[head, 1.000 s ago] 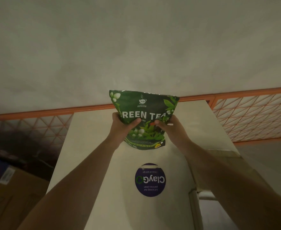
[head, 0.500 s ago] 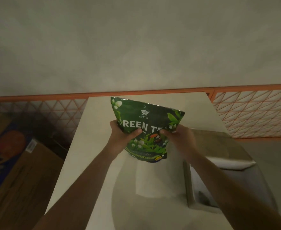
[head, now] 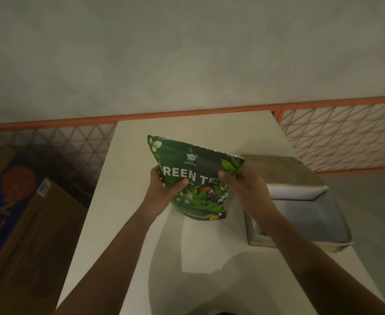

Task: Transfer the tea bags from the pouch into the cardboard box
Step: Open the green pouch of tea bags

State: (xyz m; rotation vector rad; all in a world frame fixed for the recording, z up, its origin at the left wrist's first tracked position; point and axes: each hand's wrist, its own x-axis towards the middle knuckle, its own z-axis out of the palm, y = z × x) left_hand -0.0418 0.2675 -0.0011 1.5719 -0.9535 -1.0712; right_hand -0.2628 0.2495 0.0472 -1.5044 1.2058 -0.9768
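You grip the green tea pouch [head: 193, 178] with your left hand [head: 164, 189] and right hand [head: 243, 187], left of the open cardboard box [head: 300, 214]; no tea bags look transferred yet.

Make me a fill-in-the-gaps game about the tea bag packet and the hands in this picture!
1. The pouch has big white words that say GREEN ____.
2. The pouch is held by ____ hands, the left hand and the right hand.
3. The open box sits on the table to the ____ of the pouch.
4. The mesh fence behind the table is coloured ____.

Missing words: TEA; two; right; orange
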